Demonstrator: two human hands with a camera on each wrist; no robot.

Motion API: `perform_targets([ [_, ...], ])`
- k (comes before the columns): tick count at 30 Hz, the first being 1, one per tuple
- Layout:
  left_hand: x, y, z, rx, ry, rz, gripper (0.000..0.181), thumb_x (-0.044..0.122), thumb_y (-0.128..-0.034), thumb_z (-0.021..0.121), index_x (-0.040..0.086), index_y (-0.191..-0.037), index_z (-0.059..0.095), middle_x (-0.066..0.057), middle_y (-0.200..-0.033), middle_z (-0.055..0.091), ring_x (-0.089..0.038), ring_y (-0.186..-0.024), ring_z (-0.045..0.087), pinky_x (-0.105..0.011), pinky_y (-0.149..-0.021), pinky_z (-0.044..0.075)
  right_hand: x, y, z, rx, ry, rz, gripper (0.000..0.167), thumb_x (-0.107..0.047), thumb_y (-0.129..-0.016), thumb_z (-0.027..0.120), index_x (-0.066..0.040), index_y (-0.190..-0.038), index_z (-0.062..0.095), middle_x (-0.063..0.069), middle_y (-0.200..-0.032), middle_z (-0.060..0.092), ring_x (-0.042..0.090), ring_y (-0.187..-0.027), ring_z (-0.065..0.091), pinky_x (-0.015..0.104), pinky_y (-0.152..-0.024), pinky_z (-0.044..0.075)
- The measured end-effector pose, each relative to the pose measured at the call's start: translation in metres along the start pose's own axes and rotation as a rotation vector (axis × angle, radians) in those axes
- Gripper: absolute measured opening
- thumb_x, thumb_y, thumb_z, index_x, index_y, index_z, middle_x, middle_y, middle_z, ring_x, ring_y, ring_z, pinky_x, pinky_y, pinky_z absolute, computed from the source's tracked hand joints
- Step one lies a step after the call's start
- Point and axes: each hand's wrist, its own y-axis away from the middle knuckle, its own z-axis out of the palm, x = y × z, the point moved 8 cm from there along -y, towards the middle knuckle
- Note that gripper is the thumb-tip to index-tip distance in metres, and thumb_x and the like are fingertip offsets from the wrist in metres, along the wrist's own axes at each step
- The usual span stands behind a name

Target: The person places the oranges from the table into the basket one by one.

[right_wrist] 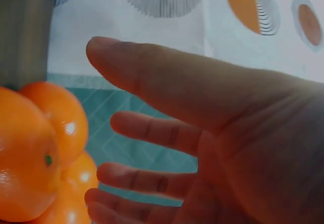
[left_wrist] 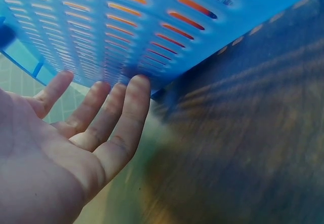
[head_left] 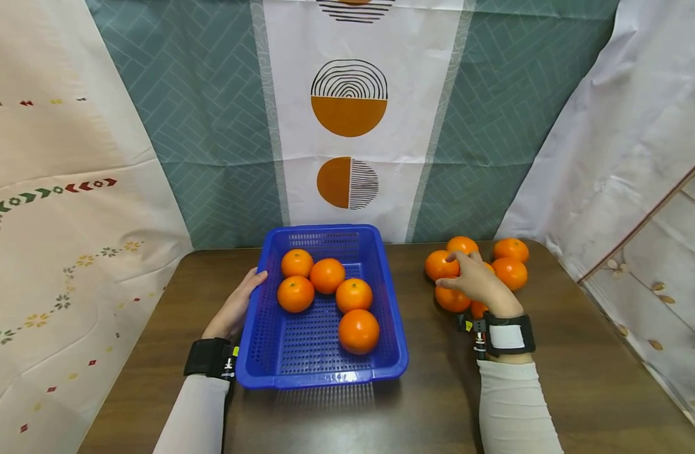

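Observation:
A blue perforated basket (head_left: 319, 381) stands on the table with several oranges (head_left: 359, 331) in it. At its left wall is my left hand (head_left: 238, 307), fingers nearly straight; in the left wrist view the fingertips of that hand (left_wrist: 76, 148) lie against the slotted wall (left_wrist: 91, 26). My right hand (head_left: 479, 282) is over a group of oranges (head_left: 452, 297) to the right of the basket, thumb and fingers spread. In the right wrist view nothing is between the fingers of the right hand (right_wrist: 202, 133), and oranges (right_wrist: 23, 158) lie beyond the fingertips.
The brown wooden table (head_left: 438, 403) carries the basket and the loose oranges. A green and white patterned cloth (head_left: 222, 126) hangs behind its back edge. Pale patterned cloth (head_left: 69, 284) is at the left, and more white cloth (head_left: 625, 157) is at the right.

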Motion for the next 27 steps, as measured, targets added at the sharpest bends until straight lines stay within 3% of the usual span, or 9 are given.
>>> perform_targets([
  [5, 0.005, 0.002, -0.001, -0.014, -0.025, 0.012, 0.052, 0.044, -0.1142, 0.034, 0.019, -0.156, 0.017, -0.009, -0.131, 0.053, -0.022, -0.102, 0.07, -0.044, -0.083, 0.061, 0.009, -0.004, 0.009, -0.061, -0.005, 0.071, 0.064, -0.03, -0.095, 0.075, 0.01, -0.135, 0.045, 0.037, -0.13, 0.039, 0.043, -0.099, 0.057, 0.054, -0.087, 0.051],
  [11, 0.006, 0.002, -0.001, -0.019, -0.04, 0.01, 0.053, 0.044, -0.1143, 0.033, 0.02, -0.158, 0.015, -0.011, -0.134, 0.05, -0.023, -0.103, 0.069, -0.044, -0.084, 0.061, 0.011, -0.007, 0.017, -0.091, 0.076, 0.099, 0.07, -0.026, -0.091, 0.076, 0.016, -0.136, 0.043, 0.042, -0.134, 0.04, 0.05, -0.113, 0.051, 0.06, -0.096, 0.048],
  [15, 0.005, 0.001, -0.002, -0.011, -0.048, 0.008, 0.055, 0.046, -0.1138, 0.034, 0.019, -0.158, 0.015, -0.013, -0.136, 0.048, -0.024, -0.104, 0.069, -0.045, -0.084, 0.061, 0.011, -0.008, 0.019, -0.111, 0.096, 0.11, 0.073, -0.024, -0.087, 0.078, 0.016, -0.136, 0.042, 0.042, -0.134, 0.042, 0.049, -0.113, 0.051, 0.058, -0.094, 0.05],
  [18, 0.003, 0.001, -0.002, -0.01, -0.05, 0.002, 0.056, 0.046, -0.1137, 0.034, 0.019, -0.159, 0.015, -0.014, -0.137, 0.046, -0.024, -0.105, 0.069, -0.046, -0.085, 0.06, 0.022, -0.013, 0.026, -0.125, 0.12, 0.086, 0.058, -0.024, -0.087, 0.074, 0.011, -0.126, 0.05, 0.033, -0.12, 0.054, 0.043, -0.102, 0.055, 0.053, -0.088, 0.05],
  [21, 0.001, 0.002, -0.002, -0.012, -0.048, -0.003, 0.056, 0.046, -0.1137, 0.034, 0.02, -0.159, 0.014, -0.015, -0.139, 0.045, -0.024, -0.106, 0.068, -0.046, -0.086, 0.06, 0.052, -0.028, 0.043, -0.108, 0.272, 0.04, 0.036, -0.029, -0.088, 0.063, -0.001, -0.11, 0.058, 0.015, -0.096, 0.06, 0.031, -0.086, 0.056, 0.046, -0.078, 0.049],
  [23, 0.0, 0.002, -0.002, -0.014, -0.045, -0.005, 0.056, 0.047, -0.1136, 0.034, 0.021, -0.159, 0.014, -0.015, -0.14, 0.044, -0.024, -0.106, 0.068, -0.046, -0.086, 0.06, 0.058, -0.028, 0.05, -0.154, 0.323, 0.035, 0.033, -0.031, -0.09, 0.06, -0.004, -0.109, 0.061, 0.011, -0.097, 0.06, 0.028, -0.088, 0.055, 0.046, -0.081, 0.049],
  [25, -0.001, 0.002, -0.001, -0.011, -0.049, -0.006, 0.056, 0.047, -0.1135, 0.034, 0.021, -0.159, 0.014, -0.015, -0.14, 0.044, -0.024, -0.106, 0.069, -0.046, -0.086, 0.06, 0.052, -0.02, 0.051, -0.207, 0.302, 0.085, 0.035, -0.029, -0.09, 0.06, -0.006, -0.116, 0.061, 0.012, -0.104, 0.06, 0.028, -0.094, 0.055, 0.048, -0.087, 0.049],
  [27, -0.001, 0.002, -0.001, -0.01, -0.049, -0.006, 0.057, 0.047, -0.1135, 0.034, 0.021, -0.159, 0.013, -0.016, -0.141, 0.044, -0.024, -0.107, 0.068, -0.046, -0.087, 0.06, 0.034, -0.006, 0.044, -0.267, 0.21, 0.144, 0.039, -0.023, -0.088, 0.063, -0.006, -0.123, 0.058, 0.016, -0.112, 0.056, 0.032, -0.101, 0.053, 0.052, -0.093, 0.047],
])
